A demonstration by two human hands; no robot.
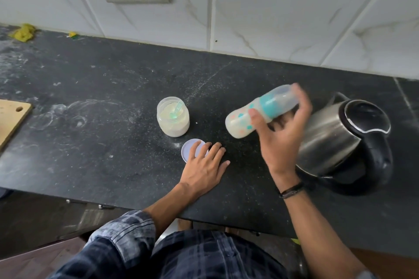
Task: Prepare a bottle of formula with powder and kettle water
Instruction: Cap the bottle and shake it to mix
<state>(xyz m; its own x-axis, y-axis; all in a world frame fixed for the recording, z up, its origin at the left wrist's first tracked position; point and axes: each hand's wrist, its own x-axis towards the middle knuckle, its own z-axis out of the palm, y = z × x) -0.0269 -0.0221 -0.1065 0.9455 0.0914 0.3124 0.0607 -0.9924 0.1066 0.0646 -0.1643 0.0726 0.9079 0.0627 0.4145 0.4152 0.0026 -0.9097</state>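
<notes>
Bottle (240, 125) of milky mix hangs tilted nearly on its side above the bench (90, 102), between the open powder jar (173, 120) and the kettle (335, 140), the right hand (281, 142) gripping its teal collar. Left hand (204, 165) lies flat, straight fingers (215, 148) touching the jar's lid (189, 148). If this is a shake, a loose collar could spray formula, and a wide swing could knock the kettle close behind.

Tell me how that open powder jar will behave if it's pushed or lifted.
The powder jar looks squat, wide and well filled, so it would probably slide rather than tip. It seems to be clear plastic: likely light and not fragile. Its lid lies off, under fingers of the left hand, so tilting could spill powder and the scoop.
</notes>
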